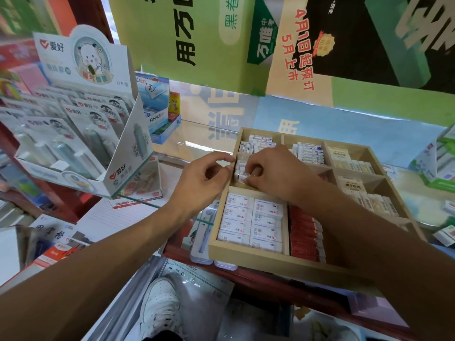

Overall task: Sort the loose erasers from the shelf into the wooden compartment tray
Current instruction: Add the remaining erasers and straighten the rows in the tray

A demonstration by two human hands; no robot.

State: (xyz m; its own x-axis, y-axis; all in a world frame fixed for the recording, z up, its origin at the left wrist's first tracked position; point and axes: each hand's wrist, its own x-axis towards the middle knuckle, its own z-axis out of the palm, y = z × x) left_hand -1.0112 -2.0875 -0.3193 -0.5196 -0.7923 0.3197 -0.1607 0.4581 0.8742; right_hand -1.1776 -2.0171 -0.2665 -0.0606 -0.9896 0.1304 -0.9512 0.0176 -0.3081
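Erasers sit stacked in the wooden tray's middle-left compartment, long axes seemingly across it, directly under your right hand, which pinches one, while your left hand, curled, apparently empty, hovers just beside

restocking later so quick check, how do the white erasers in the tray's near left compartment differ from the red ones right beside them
The white boxed erasers lie flat, labels up, in two columns; the red-wrapped erasers stand on edge, packed in one tight row. The white ones show printed text; the red ones show none legible. Both fill adjoining near compartments of the wooden compartment tray.
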